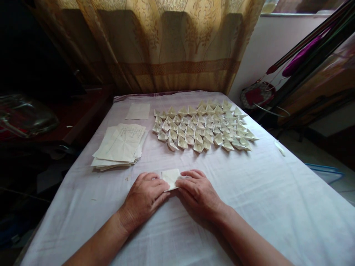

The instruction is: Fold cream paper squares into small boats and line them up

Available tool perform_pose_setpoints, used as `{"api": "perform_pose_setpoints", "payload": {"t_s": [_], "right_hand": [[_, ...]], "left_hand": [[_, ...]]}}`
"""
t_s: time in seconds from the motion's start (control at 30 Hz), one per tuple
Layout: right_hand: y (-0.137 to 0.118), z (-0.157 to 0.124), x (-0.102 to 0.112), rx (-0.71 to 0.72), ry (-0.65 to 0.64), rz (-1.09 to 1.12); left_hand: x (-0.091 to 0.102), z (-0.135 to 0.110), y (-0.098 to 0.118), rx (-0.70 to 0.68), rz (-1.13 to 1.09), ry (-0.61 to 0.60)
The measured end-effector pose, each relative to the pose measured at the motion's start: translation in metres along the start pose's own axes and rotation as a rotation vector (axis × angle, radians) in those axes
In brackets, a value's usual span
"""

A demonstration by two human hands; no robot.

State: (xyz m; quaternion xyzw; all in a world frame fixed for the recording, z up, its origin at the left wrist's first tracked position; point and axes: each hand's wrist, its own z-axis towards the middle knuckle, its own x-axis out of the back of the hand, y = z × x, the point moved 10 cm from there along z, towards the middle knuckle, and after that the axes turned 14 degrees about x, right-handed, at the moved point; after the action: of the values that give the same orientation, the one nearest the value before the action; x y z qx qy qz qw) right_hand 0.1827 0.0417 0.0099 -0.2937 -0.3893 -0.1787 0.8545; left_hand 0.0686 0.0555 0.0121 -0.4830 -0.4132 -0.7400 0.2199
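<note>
A small folded piece of paper (pixel 171 177) lies on the white cloth, close to the middle of the table. From its left side my left hand (pixel 148 194) grips it, thumb and fingers closed on the near left edge. My right hand (pixel 198 192) holds the right edge with its fingers curled and fingertips on the paper. Beyond my left hand rests a stack of paper sheets (pixel 119 144), the top one creased and partly written on. Past my right hand stand many folded paper boats (pixel 199 127), set close together in rows.
One single sheet (pixel 138 111) lies behind the stack. A white scrap (pixel 280 148) is near the table's right edge. Gold curtains (pixel 172 44) hang at the far side. A dark red cabinet (pixel 83 111) adjoins the table on the left.
</note>
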Motion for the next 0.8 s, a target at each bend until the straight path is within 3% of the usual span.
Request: {"api": "perform_pose_setpoints", "payload": {"t_s": [0.1,0.33,0.53,0.8], "right_hand": [[0.006,-0.002,0.0,-0.063,0.037,0.005],[0.031,-0.006,-0.005,-0.269,0.094,-0.063],[0.041,-0.001,-0.007,-0.336,0.066,-0.056],[0.032,0.01,-0.007,-0.266,0.042,-0.228]], "left_hand": [[-0.002,0.003,-0.004,0.102,-0.042,-0.012],[-0.005,0.005,-0.024,0.281,-0.052,0.109],[-0.006,0.003,-0.021,0.224,-0.032,0.168],[-0.004,0.002,-0.018,0.189,0.017,0.202]]}}
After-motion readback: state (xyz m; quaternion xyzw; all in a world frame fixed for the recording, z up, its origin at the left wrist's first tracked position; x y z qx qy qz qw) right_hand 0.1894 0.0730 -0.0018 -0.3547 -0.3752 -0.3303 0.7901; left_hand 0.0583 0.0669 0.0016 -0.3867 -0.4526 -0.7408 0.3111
